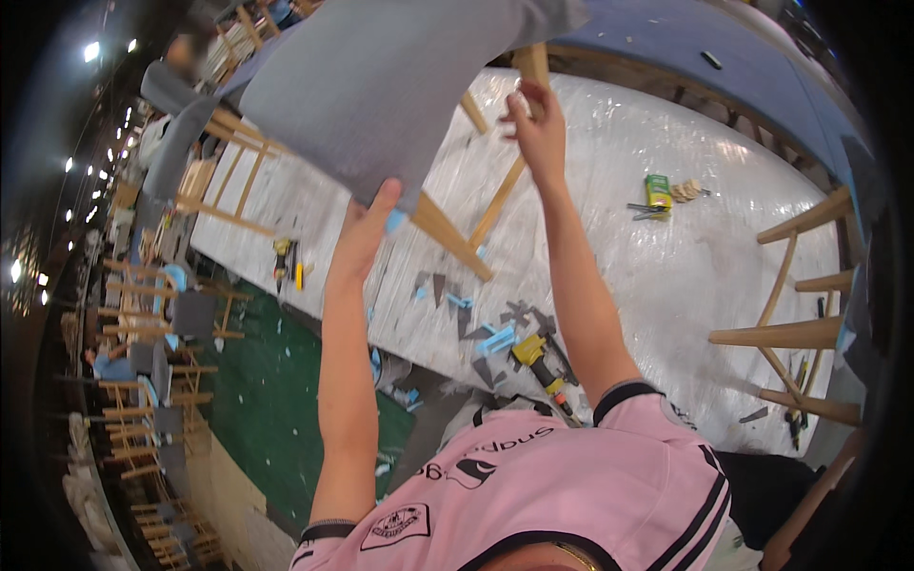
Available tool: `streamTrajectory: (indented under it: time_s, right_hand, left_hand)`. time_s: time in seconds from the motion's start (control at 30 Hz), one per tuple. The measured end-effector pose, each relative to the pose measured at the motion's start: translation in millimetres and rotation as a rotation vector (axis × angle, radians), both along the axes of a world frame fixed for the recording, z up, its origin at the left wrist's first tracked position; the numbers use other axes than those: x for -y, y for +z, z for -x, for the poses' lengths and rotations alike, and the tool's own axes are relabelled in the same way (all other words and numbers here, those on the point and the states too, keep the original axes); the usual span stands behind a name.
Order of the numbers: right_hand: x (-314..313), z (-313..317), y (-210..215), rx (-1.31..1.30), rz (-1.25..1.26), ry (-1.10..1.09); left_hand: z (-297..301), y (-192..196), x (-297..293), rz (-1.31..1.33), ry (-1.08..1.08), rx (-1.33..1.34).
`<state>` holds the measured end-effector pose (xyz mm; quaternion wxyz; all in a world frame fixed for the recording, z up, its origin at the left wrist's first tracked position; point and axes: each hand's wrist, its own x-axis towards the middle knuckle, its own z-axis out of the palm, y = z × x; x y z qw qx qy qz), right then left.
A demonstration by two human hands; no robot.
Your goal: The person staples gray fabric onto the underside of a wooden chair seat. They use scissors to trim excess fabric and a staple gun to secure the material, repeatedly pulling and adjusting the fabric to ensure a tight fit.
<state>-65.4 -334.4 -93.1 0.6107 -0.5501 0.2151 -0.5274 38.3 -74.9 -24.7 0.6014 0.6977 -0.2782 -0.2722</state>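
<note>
A chair with a grey upholstered seat (367, 86) and light wooden legs (452, 238) is in front of me, tilted over the wrapped tabletop. My left hand (367, 224) grips the near corner of the seat, thumb on top and the other fingers hidden beneath. A bit of light blue shows under the cover beside that thumb. Farther right, my right hand (535, 124) is curled loosely around another wooden leg (533, 62) of the same chair. Part of that leg is hidden by the hand.
A yellow-and-black power tool (543, 366) lies among grey and blue scraps (495, 338) near me. Another yellow tool (282, 262) is at the table's left edge. A green-yellow box (657, 193) lies to the right. An upturned chair (795, 333) stands far right; more chairs (152, 314) line the left.
</note>
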Motion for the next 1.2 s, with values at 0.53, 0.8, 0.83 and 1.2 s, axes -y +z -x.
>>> streamTrajectory:
  time_s: [0.53, 0.8, 0.83, 1.2]
  right_hand:
    - [-89, 26, -15, -0.153, -0.148, 0.410]
    - [-170, 9, 18, -0.305, 0.493, 0.255]
    - [-168, 8, 19, -0.331, 0.617, 0.232]
    - [-191, 49, -20, -0.271, 0.311, 0.296]
  left_hand:
    - [7, 9, 1, 0.000, 0.018, -0.030]
    - [8, 39, -1, -0.109, -0.112, -0.047]
    - [12, 34, -1, -0.076, -0.085, 0.004]
    - [18, 5, 13, 0.132, 0.058, 0.179]
